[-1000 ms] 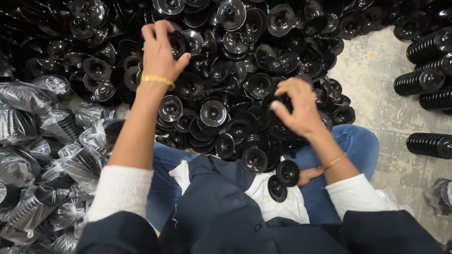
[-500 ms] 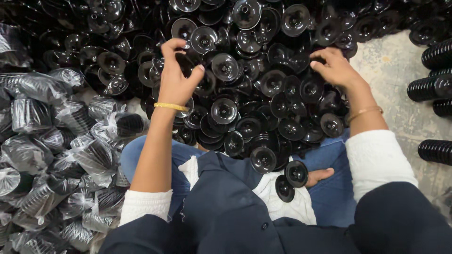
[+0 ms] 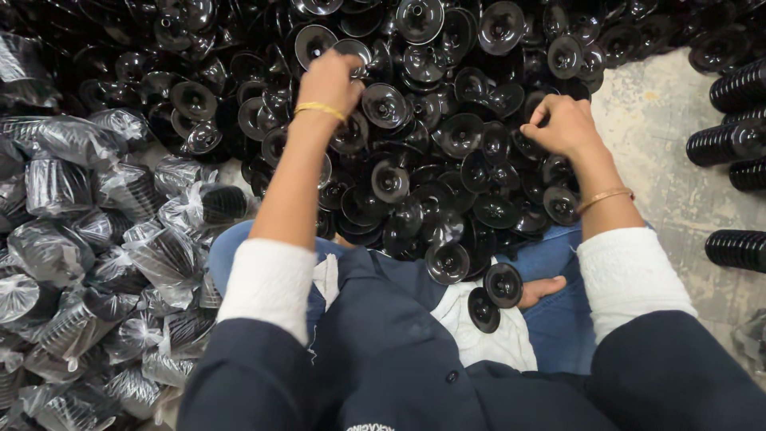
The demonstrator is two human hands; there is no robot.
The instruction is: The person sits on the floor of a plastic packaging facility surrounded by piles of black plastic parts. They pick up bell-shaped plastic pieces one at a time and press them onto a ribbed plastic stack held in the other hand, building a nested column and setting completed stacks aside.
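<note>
Head view shows us seated on the concrete floor (image 3: 662,144) before a large heap of black plastic discs (image 3: 447,128), each round with a raised hub at its centre. Our left hand (image 3: 329,80), a gold bangle (image 3: 321,108) on its wrist, reaches into the heap with fingers curled and pinched on the rim of one disc (image 3: 351,49) near the top of the pile. Our right hand (image 3: 562,124), also wearing a thin bangle (image 3: 604,197), rests on the heap's right side with fingers bunched together on a disc; which one we cannot tell. Two loose discs (image 3: 495,295) lie on our lap against the white shirt (image 3: 487,335). Clear bags of stacked black parts (image 3: 88,263) crowd our left side, and bare ribbed black stacks (image 3: 734,136) lie on the floor at our right.
</note>
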